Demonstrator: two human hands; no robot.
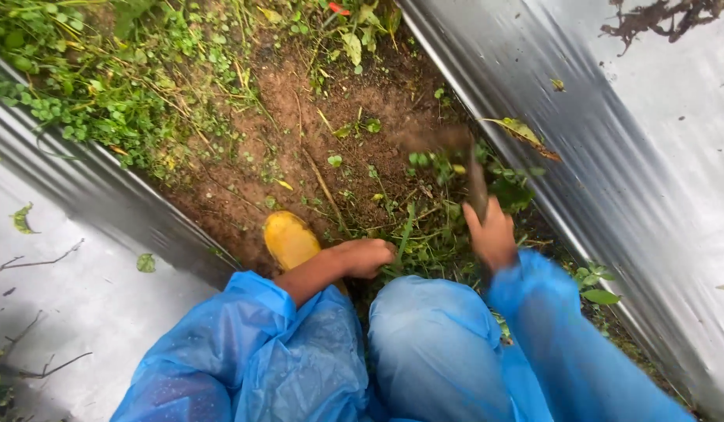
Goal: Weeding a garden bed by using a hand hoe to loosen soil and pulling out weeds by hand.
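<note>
I am seeing the right hand [493, 237] closing around the handle of a blurred digging tool [465, 160], its blade over the weeds [424, 227] in the soil strip [299, 117]. The left hand [367, 256] is curling into those weeds, beside a yellow boot [290, 239]. Silver sheeting [635, 156] is flanking both sides.

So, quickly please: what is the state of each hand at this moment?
Left hand: closed low among the weeds; what it grips cannot be told.
Right hand: fingers closed around the handle of a blurred digging tool.
</note>
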